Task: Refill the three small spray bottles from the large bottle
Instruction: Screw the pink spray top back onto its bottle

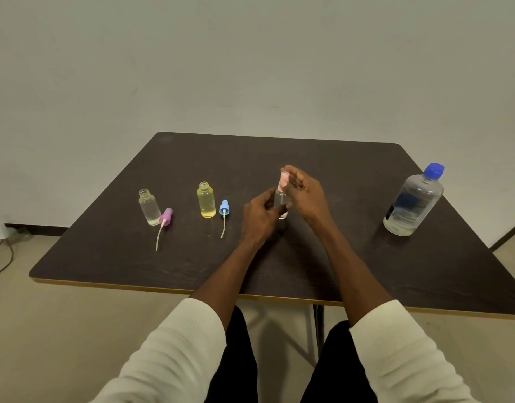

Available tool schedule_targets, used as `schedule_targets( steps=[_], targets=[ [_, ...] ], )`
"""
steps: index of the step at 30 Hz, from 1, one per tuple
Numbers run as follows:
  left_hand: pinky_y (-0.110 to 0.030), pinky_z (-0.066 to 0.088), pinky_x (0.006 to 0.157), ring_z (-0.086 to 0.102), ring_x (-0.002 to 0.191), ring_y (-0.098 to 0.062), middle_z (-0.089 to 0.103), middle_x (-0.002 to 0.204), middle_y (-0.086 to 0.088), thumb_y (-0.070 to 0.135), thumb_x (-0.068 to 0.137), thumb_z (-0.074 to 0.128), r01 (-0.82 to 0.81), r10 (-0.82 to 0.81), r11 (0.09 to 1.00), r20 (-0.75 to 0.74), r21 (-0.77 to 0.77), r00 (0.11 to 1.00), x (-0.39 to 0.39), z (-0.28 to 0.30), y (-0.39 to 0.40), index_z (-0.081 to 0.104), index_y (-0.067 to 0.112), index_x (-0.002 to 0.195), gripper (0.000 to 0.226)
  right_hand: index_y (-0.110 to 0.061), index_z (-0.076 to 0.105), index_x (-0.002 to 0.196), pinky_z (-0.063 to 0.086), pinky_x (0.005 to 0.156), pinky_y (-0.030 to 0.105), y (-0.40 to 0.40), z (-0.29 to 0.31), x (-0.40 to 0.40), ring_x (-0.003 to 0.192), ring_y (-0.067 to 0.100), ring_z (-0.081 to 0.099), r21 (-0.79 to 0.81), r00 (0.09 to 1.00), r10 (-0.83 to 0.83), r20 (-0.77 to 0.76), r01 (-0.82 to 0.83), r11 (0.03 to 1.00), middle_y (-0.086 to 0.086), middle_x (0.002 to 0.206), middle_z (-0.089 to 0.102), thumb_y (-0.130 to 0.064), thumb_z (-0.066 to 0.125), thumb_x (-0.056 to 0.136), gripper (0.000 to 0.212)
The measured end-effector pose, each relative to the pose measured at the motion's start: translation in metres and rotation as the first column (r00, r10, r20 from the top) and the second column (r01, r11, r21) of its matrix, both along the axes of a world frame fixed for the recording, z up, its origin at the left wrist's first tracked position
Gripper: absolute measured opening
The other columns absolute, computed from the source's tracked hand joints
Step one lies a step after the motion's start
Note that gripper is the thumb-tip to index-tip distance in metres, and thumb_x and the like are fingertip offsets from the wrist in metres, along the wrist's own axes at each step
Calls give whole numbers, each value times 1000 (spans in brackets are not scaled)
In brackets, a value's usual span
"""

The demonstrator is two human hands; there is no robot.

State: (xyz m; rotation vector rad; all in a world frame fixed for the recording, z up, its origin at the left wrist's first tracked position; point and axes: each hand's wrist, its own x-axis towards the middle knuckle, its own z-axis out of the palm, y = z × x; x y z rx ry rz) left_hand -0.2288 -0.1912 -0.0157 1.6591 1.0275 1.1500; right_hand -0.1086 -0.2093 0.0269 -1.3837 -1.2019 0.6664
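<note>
My left hand grips a small clear spray bottle near the middle of the dark table. My right hand pinches its pink spray top. To the left stands a yellow small bottle, uncapped, with its blue spray top and tube lying beside it. Further left an uncapped clear small bottle stands with a purple spray top resting against it. The large bottle with a blue cap stands at the right, holding a little liquid at the bottom.
A grey wall rises behind the table. Cables and a plug lie on the floor at the left. The table's front edge runs just above my knees.
</note>
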Motion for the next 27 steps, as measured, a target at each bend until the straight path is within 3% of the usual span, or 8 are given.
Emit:
schedule_targets(
  steps=[4, 7, 9, 11, 16, 19, 25, 27],
  targets=[
    [-13, 52, 72, 72, 90, -3, 78, 98, 5, 26, 88, 78, 5, -5, 1000, 30, 9, 1000, -1, 4, -3, 74, 17, 117, 30, -6, 70, 111, 56, 75, 22, -2, 0, -1, 94, 9, 70, 75, 997, -60, -41, 63, 995, 5, 102, 74, -4, 70, 86, 25],
    [-34, 55, 70, 69, 83, -20, 74, 89, -7, 31, 88, 76, -29, 30, 999, -35, 26, 999, 0, -1, 0, 74, 17, 108, 24, -7, 65, 95, 55, 59, 29, 0, -2, -3, 78, 14, 67, 70, 993, -110, -39, 113, 991, 7, 89, 70, -12, 80, 77, 24],
    [-40, 54, 69, 66, 79, -26, 71, 87, -12, 34, 87, 76, -41, 42, 999, -45, 17, 998, 1, -2, 1, 73, 17, 102, 22, -11, 64, 101, 57, 74, 31, 2, -4, -2, 90, 14, 66, 61, 995, -100, 18, 99, 993, 3, 98, 70, -21, 80, 78, 30],
    [-38, 57, 75, 70, 86, -21, 75, 92, -5, 34, 87, 76, -15, 15, 1000, -15, 10, 1000, 0, -1, -1, 74, 22, 108, 25, -14, 64, 118, 55, 88, 32, 1, -3, -1, 107, 11, 65, 35, 999, -38, 19, 38, 999, -1, 113, 70, -16, 72, 86, 33],
    [-17, 54, 74, 72, 90, -5, 77, 94, 9, 25, 89, 77, 21, -21, 1000, 60, 8, 998, 0, 4, -5, 74, 21, 113, 25, -9, 68, 117, 52, 71, 12, -2, -4, 0, 99, 8, 69, 56, 998, -40, -39, 42, 998, 4, 107, 74, -1, 68, 87, 31],
    [-13, 51, 70, 72, 86, -3, 77, 92, 7, 21, 89, 76, 23, -24, 999, 61, 25, 998, -1, 5, -6, 75, 20, 112, 22, -10, 69, 116, 52, 64, 12, -1, -5, -2, 95, 8, 70, 69, 995, -73, -72, 78, 995, 3, 103, 74, -3, 72, 83, 33],
    [-20, 54, 73, 72, 89, -11, 77, 93, 6, 19, 90, 74, -1, 1, 999, 16, 37, 1000, -1, 3, -6, 74, 18, 112, 22, -14, 68, 119, 58, 85, 30, -3, -13, -1, 100, 11, 69, 61, 996, -80, -48, 83, 995, 0, 107, 73, -10, 76, 80, 39],
    [-26, 56, 86, 70, 101, -15, 76, 110, 2, 17, 87, 72, -12, 13, 999, -27, 36, 1000, -1, -1, -4, 69, 17, 125, 38, -18, 68, 117, 55, 91, 30, -9, -20, 1, 103, 8, 68, 33, 998, -65, -18, 66, 997, -4, 109, 72, -15, 80, 77, 42]
  ],
)
